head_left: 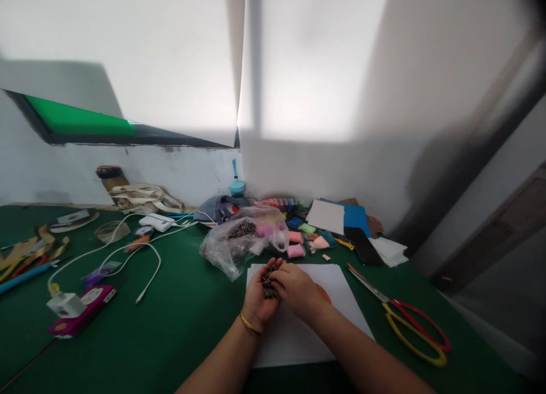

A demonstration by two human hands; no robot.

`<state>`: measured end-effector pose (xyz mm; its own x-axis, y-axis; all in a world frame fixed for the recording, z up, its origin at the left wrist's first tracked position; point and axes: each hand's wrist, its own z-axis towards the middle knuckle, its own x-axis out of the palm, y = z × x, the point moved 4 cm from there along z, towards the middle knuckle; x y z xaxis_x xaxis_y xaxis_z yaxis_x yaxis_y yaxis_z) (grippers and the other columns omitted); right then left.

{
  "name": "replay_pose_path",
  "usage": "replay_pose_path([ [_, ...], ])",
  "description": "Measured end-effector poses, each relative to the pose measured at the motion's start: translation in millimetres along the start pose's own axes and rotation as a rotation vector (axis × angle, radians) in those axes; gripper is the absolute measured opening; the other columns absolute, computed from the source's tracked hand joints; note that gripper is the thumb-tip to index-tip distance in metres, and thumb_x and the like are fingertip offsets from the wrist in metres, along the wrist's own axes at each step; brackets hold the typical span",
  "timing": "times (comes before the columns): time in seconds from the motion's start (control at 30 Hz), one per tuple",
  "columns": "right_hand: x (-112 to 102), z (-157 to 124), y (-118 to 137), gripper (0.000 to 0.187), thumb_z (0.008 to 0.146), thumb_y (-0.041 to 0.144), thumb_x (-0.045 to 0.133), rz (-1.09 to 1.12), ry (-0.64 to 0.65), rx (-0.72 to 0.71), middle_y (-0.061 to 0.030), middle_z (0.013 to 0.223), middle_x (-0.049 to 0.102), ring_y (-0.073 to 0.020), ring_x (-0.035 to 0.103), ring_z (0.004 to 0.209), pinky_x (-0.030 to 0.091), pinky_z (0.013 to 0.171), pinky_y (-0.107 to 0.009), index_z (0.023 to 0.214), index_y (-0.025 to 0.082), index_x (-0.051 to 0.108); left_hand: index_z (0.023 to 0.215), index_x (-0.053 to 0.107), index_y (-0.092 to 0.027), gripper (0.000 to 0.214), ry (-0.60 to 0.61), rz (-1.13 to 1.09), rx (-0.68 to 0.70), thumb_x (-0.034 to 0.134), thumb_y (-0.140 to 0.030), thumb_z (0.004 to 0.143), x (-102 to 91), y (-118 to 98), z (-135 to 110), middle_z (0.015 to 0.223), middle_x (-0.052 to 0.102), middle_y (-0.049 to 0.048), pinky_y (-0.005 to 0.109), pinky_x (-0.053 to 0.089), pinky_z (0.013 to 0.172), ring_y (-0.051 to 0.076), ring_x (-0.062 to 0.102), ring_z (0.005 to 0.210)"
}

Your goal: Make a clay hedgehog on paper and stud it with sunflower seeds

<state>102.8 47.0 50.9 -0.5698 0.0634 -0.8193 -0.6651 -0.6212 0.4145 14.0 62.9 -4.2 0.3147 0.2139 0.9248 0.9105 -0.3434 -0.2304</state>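
Observation:
My left hand is cupped palm up and holds a small pile of short, dark, stick-like pieces; their exact kind is too small to tell. Over that palm, my right hand has its fingers bent together at the pile, and what sits between its fingertips is hidden. Both hands are above white paper on the green table. An orange round shape on the paper is partly covered by my right hand. Just beyond, a clear plastic bag contains more dark stick-like pieces.
Large scissors with red and yellow handles lie right of the paper. Pink blocks, a dark phone-like slab and white sheets lie behind. On the left are a white cable, a magenta power strip and a charger.

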Motion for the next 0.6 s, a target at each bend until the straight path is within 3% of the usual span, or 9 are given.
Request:
replay_pose_path([
  [0.17, 2.5, 3.1, -0.1, 0.016, 0.081, 0.017, 0.053, -0.075, 0.051, 0.029, -0.0043, 0.092, 0.059, -0.0174, 0.051, 0.087, 0.040, 0.076, -0.028, 0.093, 0.020, 0.064, 0.088, 0.064, -0.013, 0.018, 0.001, 0.012, 0.016, 0.047, -0.014, 0.084, -0.5, 0.4, 0.8, 0.093, 0.068, 0.0087, 0.022, 0.054, 0.072, 0.014, 0.065, 0.085],
  [0.37, -4.4, 4.4, -1.2, 0.012, 0.084, 0.020, 0.052, 0.082, -0.063, 0.074, -0.0027, 0.089, 0.059, -0.0148, 0.053, 0.083, 0.041, 0.074, -0.026, 0.086, 0.021, 0.064, 0.094, 0.063, -0.013, 0.021, 0.031, 0.002, -0.046, 0.044, -0.017, 0.086, -2.5, 0.3, 0.4, 0.094, 0.067, 0.0100, 0.018, 0.053, 0.056, 0.012, 0.066, 0.075],
  [0.5, -9.6, 3.5, -12.6, 0.014, 0.084, 0.023, 0.049, 0.264, -0.115, 0.175, -0.0016, 0.084, 0.062, -0.0142, 0.056, 0.077, 0.044, 0.071, -0.025, 0.085, 0.021, 0.063, 0.093, 0.062, -0.013, 0.020, 0.025, -0.008, -0.021, 0.044, -0.016, 0.086, -3.6, -1.6, 0.2, 0.095, 0.067, 0.0102, 0.027, 0.056, 0.066, 0.016, 0.066, 0.082],
  [0.6, -18.2, -0.1, -36.0, 0.017, 0.083, 0.026, 0.047, 0.452, -0.186, 0.283, -0.0013, 0.083, 0.064, -0.0142, 0.058, 0.075, 0.047, 0.069, -0.026, 0.089, 0.020, 0.062, 0.092, 0.063, -0.012, 0.020, 0.012, -0.041, 0.034, 0.044, -0.015, 0.086, -4.6, -8.0, 0.8, 0.099, 0.066, 0.0122, 0.038, 0.054, 0.080, 0.022, 0.063, 0.097],
])
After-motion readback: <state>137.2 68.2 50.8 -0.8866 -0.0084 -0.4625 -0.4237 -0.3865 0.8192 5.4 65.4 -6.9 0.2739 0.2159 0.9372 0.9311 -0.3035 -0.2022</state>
